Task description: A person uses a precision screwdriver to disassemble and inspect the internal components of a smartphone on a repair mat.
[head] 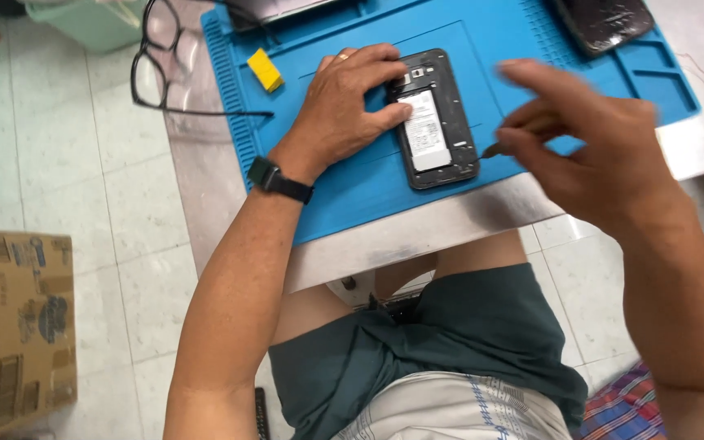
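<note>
Pale floor tiles were seen around a steel counter (pixel 417 232), on which a blue mat (pixel 352 183) was laid. On the mat, near its front edge, an opened phone (pixel 435 122) was placed with its back cover off and its white battery exposed; its long axis ran away from the person, slightly tilted. The phone was pinned at its left side and top by the left hand (pixel 344 110), fingers spread and pressed on it, a dark watch (pixel 277 179) worn on the wrist. The right hand (pixel 588 143), blurred, was held just to the right of the phone, its fingers pinched on a thin dark tool (pixel 490 150) whose tip was pointed toward the phone's lower right edge without touching it. So the phone lay to the left of the tool hand, while the left hand was already on it. Glasses (pixel 165 61) and a yellow block (pixel 265 70) were left at the mat's far left, another phone (pixel 605 20) at the far right
</note>
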